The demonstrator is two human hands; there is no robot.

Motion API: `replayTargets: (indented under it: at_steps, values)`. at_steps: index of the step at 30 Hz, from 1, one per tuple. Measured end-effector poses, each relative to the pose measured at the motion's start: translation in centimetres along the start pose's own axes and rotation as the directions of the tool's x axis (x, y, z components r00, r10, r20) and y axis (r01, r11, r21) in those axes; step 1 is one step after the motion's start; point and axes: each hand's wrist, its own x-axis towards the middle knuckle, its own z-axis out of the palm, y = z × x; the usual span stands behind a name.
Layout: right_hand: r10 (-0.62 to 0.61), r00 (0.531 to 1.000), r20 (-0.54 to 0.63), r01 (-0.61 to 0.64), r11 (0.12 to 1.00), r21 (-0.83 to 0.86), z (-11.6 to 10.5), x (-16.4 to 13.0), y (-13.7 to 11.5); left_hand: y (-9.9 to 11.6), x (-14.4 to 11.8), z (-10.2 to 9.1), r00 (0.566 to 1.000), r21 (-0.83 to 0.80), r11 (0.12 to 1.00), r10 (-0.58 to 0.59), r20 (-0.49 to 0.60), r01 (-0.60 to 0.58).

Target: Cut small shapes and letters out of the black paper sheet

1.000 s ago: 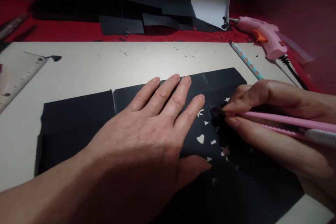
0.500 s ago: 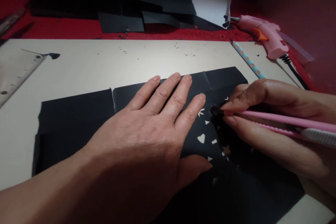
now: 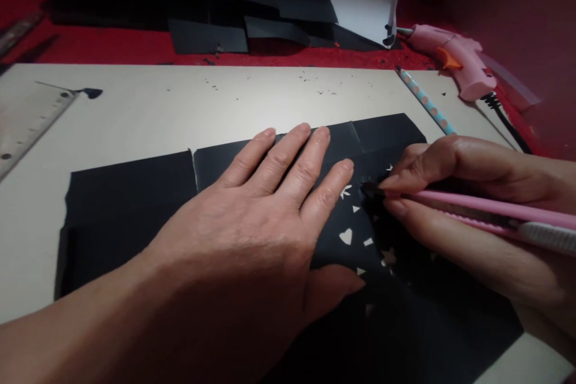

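- Gripping the pink cutter (image 3: 486, 203) near its tip: right hand (image 3: 454, 165).
- Lying flat on the black card (image 3: 130, 192): left hand (image 3: 265, 216), 4 fingers extended.
- Cutting seems underway; another stroke would likely call for steady pressure.
- Beneath the card: white board (image 3: 148, 108).

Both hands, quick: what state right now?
Left hand: open, spread flat on the black paper.
Right hand: closed around the pink cutter.
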Motion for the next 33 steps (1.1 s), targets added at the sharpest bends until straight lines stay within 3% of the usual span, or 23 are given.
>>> replayTargets:
  at_steps: [9, 20, 23, 28, 33]
  values:
    - [0.006, 1.000, -0.003, -0.006, 1.000, 0.015, -0.3, 0.4, -0.7, -0.2, 0.0, 0.0, 1.000, 0.025, 0.999, 0.022, -0.005, -0.022]
    - [-0.014, 1.000, -0.010, 0.014, 0.999, 0.034, 0.4, 1.2, -4.2, -0.2, 0.3, -0.2, 0.999, 0.006, 1.000, 0.017, 0.042, -0.018]
    - [-0.038, 0.999, 0.032, 0.037, 0.999, 0.032, 0.5, 1.5, -3.7, -0.2, 0.4, -0.4, 0.999, 0.006, 1.000, 0.018, 0.046, -0.018]
    - [-0.205, 0.979, 0.024, 0.203, 0.977, 0.068, 0.4, 1.2, -2.4, -0.1, 0.3, -0.3, 0.998, 0.009, 1.000, 0.020, 0.055, -0.020]
    - [-0.142, 0.989, 0.046, 0.141, 0.990, 0.028, 0.4, 1.1, -2.4, -0.1, 0.2, -0.3, 0.999, 0.012, 1.000, 0.014, 0.041, -0.014]
